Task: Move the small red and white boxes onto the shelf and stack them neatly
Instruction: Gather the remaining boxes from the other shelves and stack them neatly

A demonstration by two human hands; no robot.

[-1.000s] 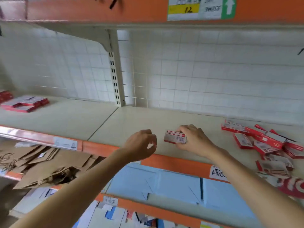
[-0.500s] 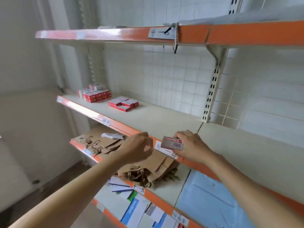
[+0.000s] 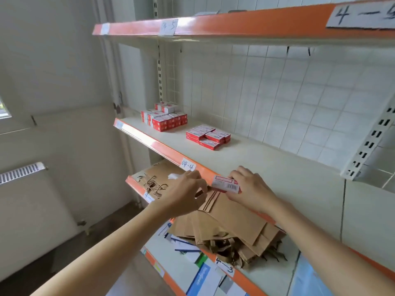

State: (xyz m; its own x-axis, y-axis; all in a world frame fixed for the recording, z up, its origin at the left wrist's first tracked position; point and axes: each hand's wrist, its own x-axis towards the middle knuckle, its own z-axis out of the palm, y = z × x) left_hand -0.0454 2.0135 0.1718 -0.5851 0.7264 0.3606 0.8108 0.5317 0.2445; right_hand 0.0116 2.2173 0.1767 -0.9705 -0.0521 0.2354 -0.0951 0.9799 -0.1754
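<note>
My right hand [image 3: 251, 188] grips a small red and white box [image 3: 226, 184] just over the orange front edge of the middle shelf [image 3: 277, 167]. My left hand [image 3: 186, 193] hovers close beside the box, fingers curled and holding nothing. Further left on the shelf lies a low flat group of the same boxes [image 3: 208, 136]. Behind it at the shelf's far end stands a taller stack of boxes [image 3: 164, 117].
An upper orange-edged shelf [image 3: 245, 26] hangs overhead. A lower shelf carries a heap of brown paper bags [image 3: 230, 227]. Papers and folders [image 3: 201, 276] lie on the shelf below that. A white upright bracket [image 3: 372, 142] stands at right, a radiator [image 3: 21, 173] at left.
The view has swung left, away from the loose box pile at right, bringing the stacked boxes into sight. My right hand has carried the box leftward along the shelf edge; my left hand stays beside it.
</note>
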